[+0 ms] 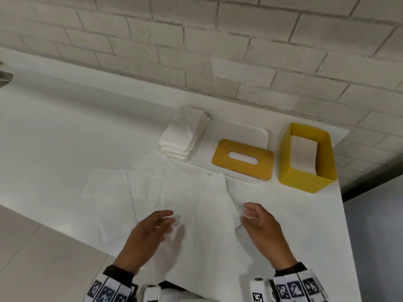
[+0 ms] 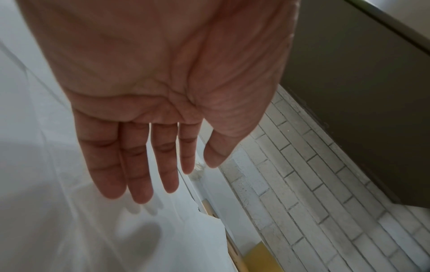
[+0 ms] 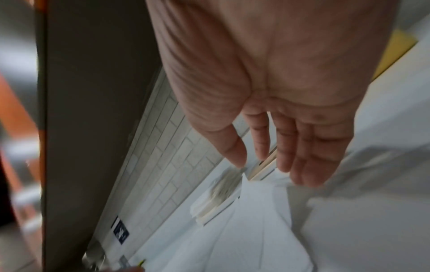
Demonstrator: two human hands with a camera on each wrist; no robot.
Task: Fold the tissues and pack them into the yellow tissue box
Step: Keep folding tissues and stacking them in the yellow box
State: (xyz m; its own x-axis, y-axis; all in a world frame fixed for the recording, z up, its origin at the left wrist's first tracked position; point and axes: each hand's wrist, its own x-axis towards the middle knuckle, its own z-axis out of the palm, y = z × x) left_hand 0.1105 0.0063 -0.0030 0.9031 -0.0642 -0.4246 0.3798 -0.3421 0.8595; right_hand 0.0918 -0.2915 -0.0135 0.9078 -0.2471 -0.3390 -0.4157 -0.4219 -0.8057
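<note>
Several unfolded white tissues (image 1: pixel 196 203) lie spread over the white counter in front of me. My left hand (image 1: pixel 152 232) hovers just above them, fingers (image 2: pixel 139 174) straight and empty. My right hand (image 1: pixel 259 227) hangs over the right edge of the sheets, fingers (image 3: pixel 302 156) relaxed and holding nothing. The yellow tissue box (image 1: pixel 307 158) stands open at the back right with a white tissue inside. Its wooden lid (image 1: pixel 243 159) with an oval slot lies to the left of it. A stack of folded tissues (image 1: pixel 185 134) sits further left.
The lid and the stack rest on a white tray (image 1: pixel 239 131) against the white brick wall (image 1: pixel 218 51). The counter's right edge (image 1: pixel 344 214) runs close by the box. Its front left edge (image 1: pixel 54 227) drops to a pale floor.
</note>
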